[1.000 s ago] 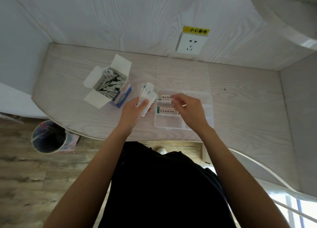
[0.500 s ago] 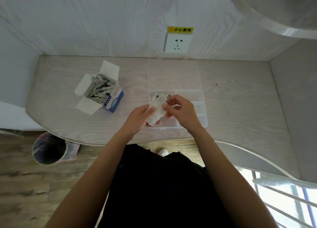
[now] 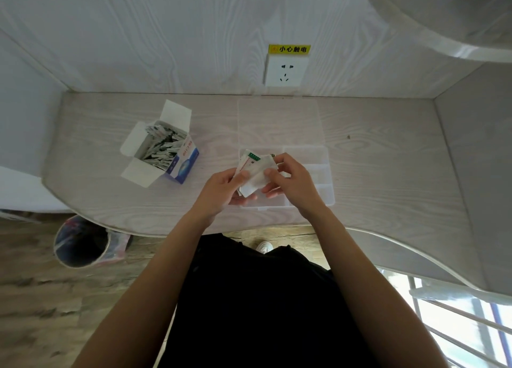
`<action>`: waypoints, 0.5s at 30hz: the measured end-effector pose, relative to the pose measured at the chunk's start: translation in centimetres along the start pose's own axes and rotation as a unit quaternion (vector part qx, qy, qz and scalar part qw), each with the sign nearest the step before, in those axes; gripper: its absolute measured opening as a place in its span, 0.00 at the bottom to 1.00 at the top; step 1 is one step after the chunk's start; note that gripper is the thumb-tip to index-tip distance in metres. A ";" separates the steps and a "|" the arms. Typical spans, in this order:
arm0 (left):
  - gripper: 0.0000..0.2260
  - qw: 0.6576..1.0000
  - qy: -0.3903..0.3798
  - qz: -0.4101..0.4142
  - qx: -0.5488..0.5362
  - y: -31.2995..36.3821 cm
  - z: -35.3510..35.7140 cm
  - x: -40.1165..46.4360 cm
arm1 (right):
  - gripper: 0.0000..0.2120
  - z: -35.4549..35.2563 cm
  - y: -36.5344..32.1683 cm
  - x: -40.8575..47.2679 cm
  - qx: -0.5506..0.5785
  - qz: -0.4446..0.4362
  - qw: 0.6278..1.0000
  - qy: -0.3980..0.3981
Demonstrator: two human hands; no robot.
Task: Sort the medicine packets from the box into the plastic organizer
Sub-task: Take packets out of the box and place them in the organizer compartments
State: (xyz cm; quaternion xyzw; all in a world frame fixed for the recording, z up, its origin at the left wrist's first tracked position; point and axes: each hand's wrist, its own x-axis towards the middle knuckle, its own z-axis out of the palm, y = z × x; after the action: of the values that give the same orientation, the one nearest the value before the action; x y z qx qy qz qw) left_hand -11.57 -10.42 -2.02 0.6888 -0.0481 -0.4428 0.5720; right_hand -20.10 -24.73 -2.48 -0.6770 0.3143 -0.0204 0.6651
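Note:
My left hand (image 3: 224, 186) holds a small fan of white medicine packets (image 3: 253, 171) above the near left part of the clear plastic organizer (image 3: 313, 173). My right hand (image 3: 291, 180) pinches the right edge of the top packet of that fan. The organizer's clear lid (image 3: 279, 121) lies open flat behind it. An open blue and white box (image 3: 163, 153) with several packets inside stands on the table to the left. My hands hide the organizer's left compartments.
A white wall socket (image 3: 286, 69) with a yellow warning label sits on the back wall. A lined waste bin (image 3: 83, 241) stands on the floor under the table's left edge. Side walls close the desk on both sides.
My right hand left the organizer compartment and came to the packets in my left hand. Both hands now meet over the organizer's left side. The camera has tilted slightly.

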 end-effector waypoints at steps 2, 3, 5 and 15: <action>0.07 1.000 0.013 0.007 -0.021 -0.1 -0.1 0.1 | 0.05 0.3 -0.1 0.0 0.043 0.019 0.999 -0.009; 0.07 0.999 0.019 0.012 -0.024 -0.2 -0.2 0.1 | 0.05 0.3 -0.2 0.0 0.055 0.021 0.998 -0.008; 0.07 0.999 0.028 0.016 -0.021 -0.3 -0.5 0.2 | 0.07 0.4 -0.3 0.1 0.061 0.018 0.998 -0.009; 0.11 0.995 0.068 0.006 -0.067 -0.4 -1.8 0.5 | 0.03 -1.0 -1.0 0.4 0.194 0.003 0.981 0.020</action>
State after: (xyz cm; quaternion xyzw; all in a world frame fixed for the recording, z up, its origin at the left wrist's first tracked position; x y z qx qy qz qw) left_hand -10.24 -9.24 -2.75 0.6772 0.0171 -0.3937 0.6214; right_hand -19.81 -25.87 -1.61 -0.5337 0.3198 -0.0922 0.7774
